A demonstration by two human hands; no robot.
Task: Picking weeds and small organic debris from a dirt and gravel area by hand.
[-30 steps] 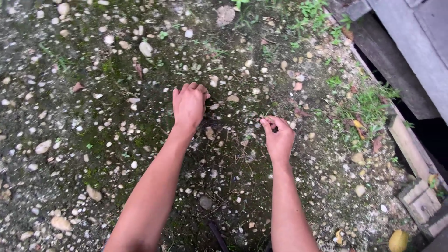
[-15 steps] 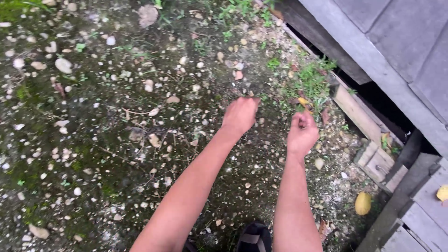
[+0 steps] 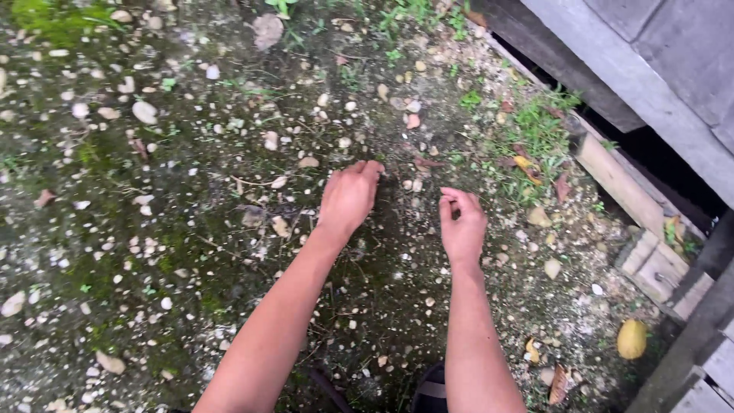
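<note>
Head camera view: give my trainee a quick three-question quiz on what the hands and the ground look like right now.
1. True or false: the left hand reaches down to the mossy, pebbled ground.
2. What yellow thing lies at lower right, by the wooden boards? A) a fallen yellow fruit B) a cup C) a glove
3. How are the right hand fingers set?

Key:
1. True.
2. A, the yellow fruit.
3. Curled in a pinch grip, thumb meeting fingertips; whether anything is between them cannot be told.
</note>
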